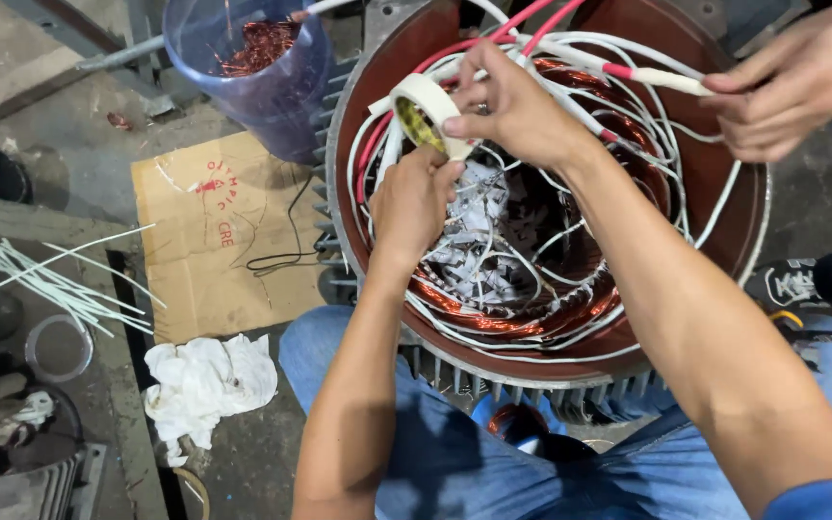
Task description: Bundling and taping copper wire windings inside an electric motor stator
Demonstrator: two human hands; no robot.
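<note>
Jeans fill the bottom of the view, knees apart, nearest the lens; both forearms run up from them

Stator, large round housing with red-brown inner wall and grey cooling fins, stands on end between the knees. Copper windings ring its bore; white sleeved leads loop and cross all over them, a few pink leads among them at the top

Cardboard lies flat on the concrete floor left of the stator, a thin black wire across it. Blue plastic tub stands above the cardboard, just beside the fins, with scrap copper wire inside. White rag crumpled on the floor below the cardboard. Bundle of white sleeves lies at far left, well apart from the stator

Another person's hand at upper right, over the stator rim, pinches a white-and-pink sleeved lead

Right hand over the upper bore, fingers closed on a tape roll, pale, held on edge above the windings

Left hand just below the roll, thumb and fingertips pinched narrow at its lower edge, touching it; whether they hold the tape's loose end cannot be told
</note>
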